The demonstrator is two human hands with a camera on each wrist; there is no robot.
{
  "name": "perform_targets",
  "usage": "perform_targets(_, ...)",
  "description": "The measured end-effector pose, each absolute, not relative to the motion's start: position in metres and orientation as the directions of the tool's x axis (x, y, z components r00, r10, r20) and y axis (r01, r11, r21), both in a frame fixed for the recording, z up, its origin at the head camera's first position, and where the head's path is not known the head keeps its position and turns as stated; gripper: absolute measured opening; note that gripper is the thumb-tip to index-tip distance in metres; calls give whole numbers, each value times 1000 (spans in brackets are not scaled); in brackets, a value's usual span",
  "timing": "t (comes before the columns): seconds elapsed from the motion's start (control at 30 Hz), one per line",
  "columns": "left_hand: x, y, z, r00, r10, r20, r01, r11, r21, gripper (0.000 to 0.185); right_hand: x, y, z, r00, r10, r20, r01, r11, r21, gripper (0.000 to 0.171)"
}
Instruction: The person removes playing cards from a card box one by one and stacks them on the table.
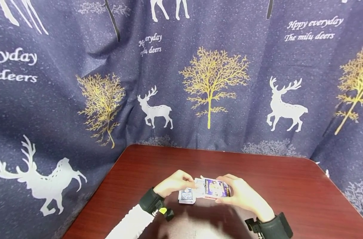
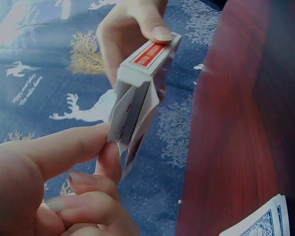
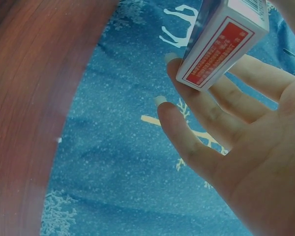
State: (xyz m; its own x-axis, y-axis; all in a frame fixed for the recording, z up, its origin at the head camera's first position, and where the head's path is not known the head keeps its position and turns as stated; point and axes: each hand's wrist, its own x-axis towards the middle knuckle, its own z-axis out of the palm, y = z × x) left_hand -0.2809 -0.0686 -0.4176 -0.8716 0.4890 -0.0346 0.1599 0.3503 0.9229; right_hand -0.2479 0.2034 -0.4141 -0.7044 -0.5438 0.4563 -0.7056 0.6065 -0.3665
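Head view: from above and behind, facing forward and down over the table (image 1: 289, 186) toward the curtain (image 1: 80, 99). Wrist views: close range, facing outward past each hand. Shared by all three: the card box (image 1: 216, 188) (image 2: 142, 64) (image 3: 221, 44), centre to upper frame.

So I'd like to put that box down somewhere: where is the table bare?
The table is bare right of the right hand out to the rounded corner, and along the far edge by the curtain. The left side beyond the left hand is bare too. It is crowded only in the middle, where both hands hold the card box above the cards.
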Motion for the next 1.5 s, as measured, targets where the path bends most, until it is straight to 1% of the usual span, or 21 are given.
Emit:
perform_targets(0.33, -285, -84, -419, -879, 470, -80, 86, 322, 943, 19, -248, 205, -414, -708, -536, 460, -703, 601, -381, 55)
perform_targets(0.63, -287, -97, -419, -892, 444, -85, 59, 301, 952, 18, -249, 205, -417, -709, -535, 460, -701, 602, -382, 54)
perform_targets(1.17, -292, -115, -421, -905, 421, -64, 34, 220, 975, 25, -250, 206, -423, -706, -533, 466, -702, 613, -362, 56)
perform_targets(1.5, -307, -131, -420, -939, 345, -11, 82, 253, 964, 27, -251, 205, -420, -705, -541, 460, -707, 592, -388, 52)
